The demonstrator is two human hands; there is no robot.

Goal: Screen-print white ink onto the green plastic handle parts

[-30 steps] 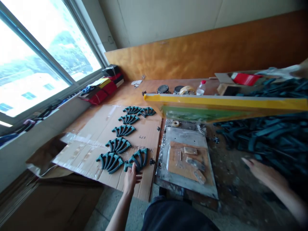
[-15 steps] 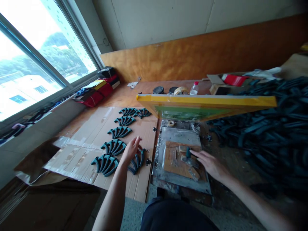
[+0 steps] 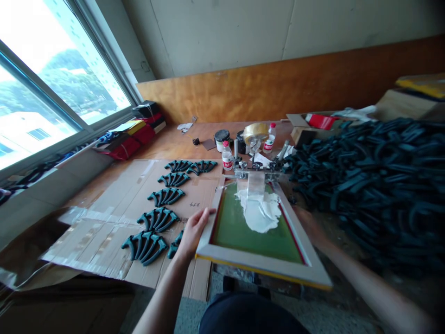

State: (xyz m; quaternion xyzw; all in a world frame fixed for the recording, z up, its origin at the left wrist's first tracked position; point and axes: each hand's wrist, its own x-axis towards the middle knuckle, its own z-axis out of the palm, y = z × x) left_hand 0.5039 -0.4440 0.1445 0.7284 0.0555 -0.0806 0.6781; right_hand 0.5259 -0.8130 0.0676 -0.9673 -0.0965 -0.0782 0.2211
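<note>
The frame (image 3: pixel 257 262) had just swung down, right of the cardboard (image 3: pixel 104 222), and hid the spot below, its left edge pinched by the left hand (image 3: pixel 192 233), the right hand (image 3: pixel 308 227) too blurry to tell its grip.

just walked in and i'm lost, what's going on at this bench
A person has the left hand at the left edge of a framed green screen, the right hand, blurred, beside its right edge. White paste lies on the screen. Dark curved parts are fanned out in groups on cardboard to the left; a heap of similar pieces lies right.
</note>
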